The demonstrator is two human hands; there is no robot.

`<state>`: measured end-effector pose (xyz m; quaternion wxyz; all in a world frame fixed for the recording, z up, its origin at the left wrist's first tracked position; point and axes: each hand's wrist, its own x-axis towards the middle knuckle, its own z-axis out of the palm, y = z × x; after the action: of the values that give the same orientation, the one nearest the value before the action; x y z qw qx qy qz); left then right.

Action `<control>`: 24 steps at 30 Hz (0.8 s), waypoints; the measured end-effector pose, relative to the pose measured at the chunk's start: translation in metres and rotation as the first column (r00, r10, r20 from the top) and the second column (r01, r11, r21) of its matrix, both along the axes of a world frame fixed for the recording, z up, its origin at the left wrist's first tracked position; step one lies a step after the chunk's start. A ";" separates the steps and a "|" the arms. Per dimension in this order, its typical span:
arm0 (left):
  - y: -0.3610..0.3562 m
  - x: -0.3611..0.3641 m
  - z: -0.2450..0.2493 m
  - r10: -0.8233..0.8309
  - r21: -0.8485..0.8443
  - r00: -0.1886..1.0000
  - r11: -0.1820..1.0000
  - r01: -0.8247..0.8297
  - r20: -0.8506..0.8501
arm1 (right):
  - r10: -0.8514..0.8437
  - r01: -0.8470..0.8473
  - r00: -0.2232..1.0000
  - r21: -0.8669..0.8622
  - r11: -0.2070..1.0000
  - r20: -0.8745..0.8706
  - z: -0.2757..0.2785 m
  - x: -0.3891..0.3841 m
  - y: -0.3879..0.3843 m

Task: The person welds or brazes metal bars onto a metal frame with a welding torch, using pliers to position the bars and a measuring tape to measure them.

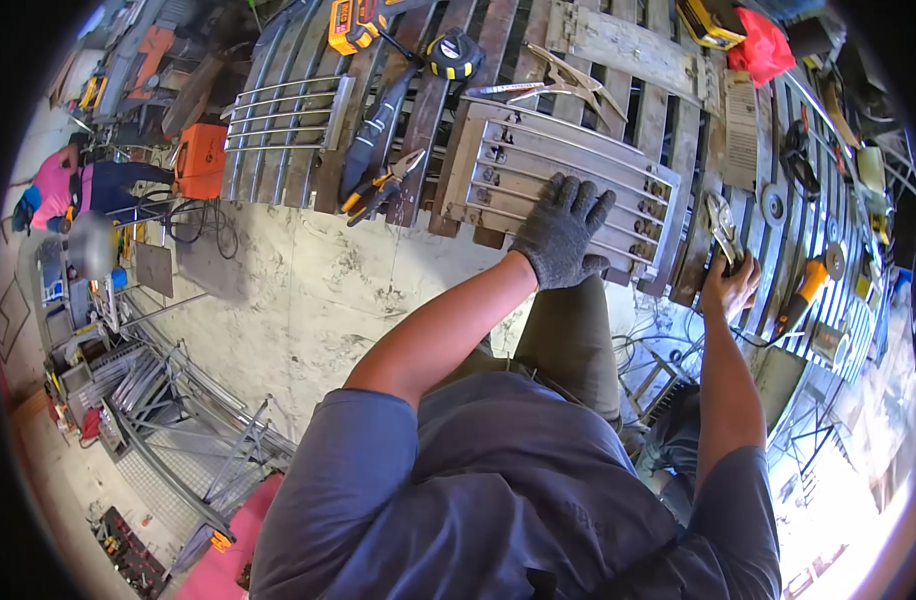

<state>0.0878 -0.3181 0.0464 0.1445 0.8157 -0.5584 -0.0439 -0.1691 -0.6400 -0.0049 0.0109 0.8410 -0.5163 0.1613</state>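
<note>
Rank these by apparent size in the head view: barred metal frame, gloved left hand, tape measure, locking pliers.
1. Barred metal frame
2. Gloved left hand
3. Unranked: tape measure and locking pliers; the pliers look longer but narrower, and are partly covered.

In front of me runs a worktop (690, 160) of weathered wooden slats with gaps between them. To my left I see a pale floor (308, 270), scuffed and darkly stained. Metal bars (158, 385) lie piled on that side, near a pink sheet (243, 540). White glare (848, 500) washes out the area low on my right.
</note>
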 end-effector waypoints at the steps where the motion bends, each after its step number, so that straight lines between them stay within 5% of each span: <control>1: -0.003 0.000 0.001 -0.001 0.023 1.000 1.000 0.001 0.000 | -0.001 0.001 1.000 0.003 1.000 -0.001 0.000 0.000 0.000; 10: -0.018 0.020 0.011 -0.029 0.065 1.000 0.997 0.029 -0.006 | -0.039 0.039 0.999 0.032 0.999 0.011 -0.013 -0.005 -0.008; 12: -0.022 0.020 0.006 -0.055 0.030 0.998 0.998 0.055 0.025 | -0.105 0.101 0.994 0.130 0.986 0.021 0.028 0.017 0.018; 24: -0.029 0.021 0.006 -0.181 0.133 0.972 0.978 0.162 0.152 | -0.006 0.005 0.999 0.020 1.000 0.037 0.015 0.008 0.010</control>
<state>0.1092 -0.3472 0.0522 0.0449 0.7723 -0.6333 -0.0229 -0.1613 -0.6299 0.0104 -0.0066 0.8365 -0.5203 0.1717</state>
